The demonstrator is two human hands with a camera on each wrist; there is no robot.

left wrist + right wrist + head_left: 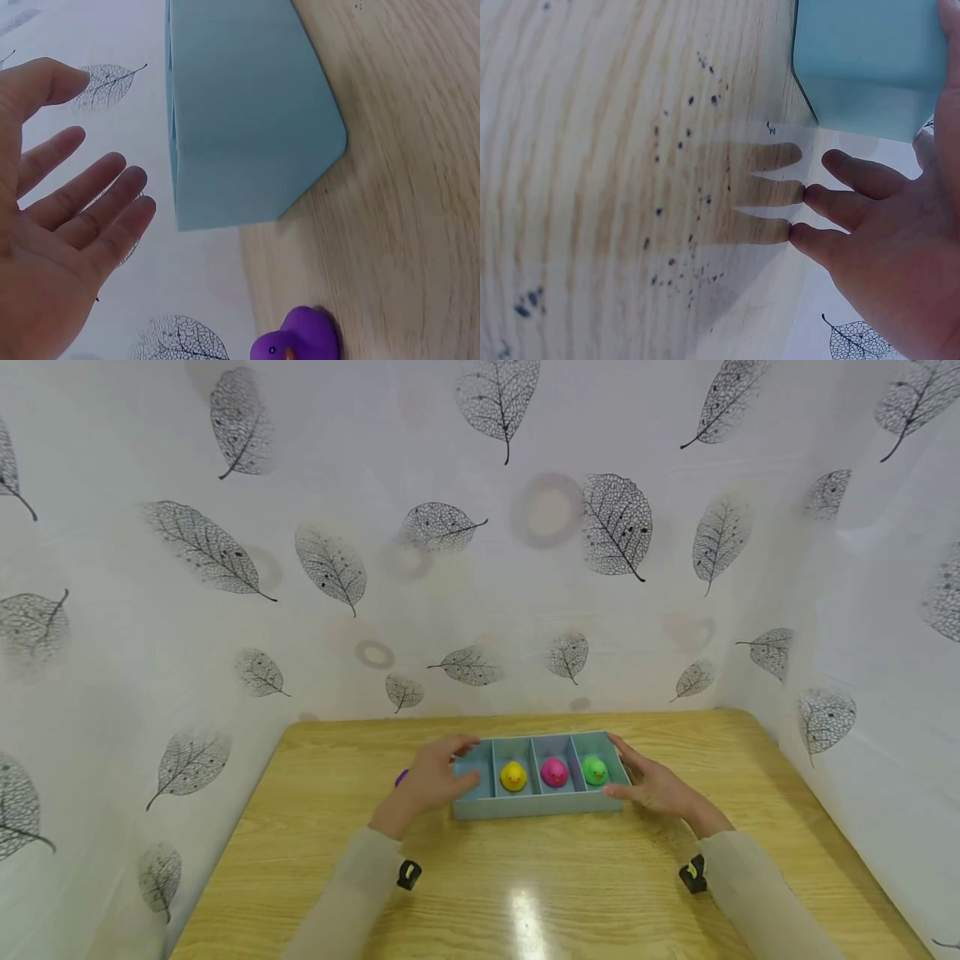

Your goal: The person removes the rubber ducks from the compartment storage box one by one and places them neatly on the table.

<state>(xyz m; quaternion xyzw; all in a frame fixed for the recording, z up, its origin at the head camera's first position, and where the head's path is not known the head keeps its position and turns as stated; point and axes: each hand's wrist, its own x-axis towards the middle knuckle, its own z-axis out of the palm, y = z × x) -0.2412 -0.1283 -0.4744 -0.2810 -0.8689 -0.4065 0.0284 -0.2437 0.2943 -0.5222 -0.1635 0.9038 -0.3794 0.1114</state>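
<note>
- Head view: blue box point(540, 806) sits on the wooden table point(480, 893), left hand point(431, 777) and right hand point(660, 787) at its two ends. I'd call this step getting both hands round the box. Yellow duck point(513, 776), pink duck point(555, 772) and green duck point(595, 770) fill one slot each; the left thumb hovers over the leftmost slot.
- Same view, materials: thin straight dividers, round ducks, probably soft rubber. Pale cloth point(487, 602) with lacy leaf prints stands behind.
- Left wrist: that hand is loose, fingers spread, just beside the box and not gripping. A firm two-handed hold would call for closing them on the end wall, imo. Smooth matte wall, maybe plastic, with an angled corner. Purple duck point(315, 337) lies on the table near that end, also rubbery looking.
- Right wrist: hand's spread too, three fingers straight with tips at the tabletop, box right beside it. Can't tell how hard the thumb presses. Tabletop's glossy enough to mirror the fingers, with streaky grain and dark specks.
</note>
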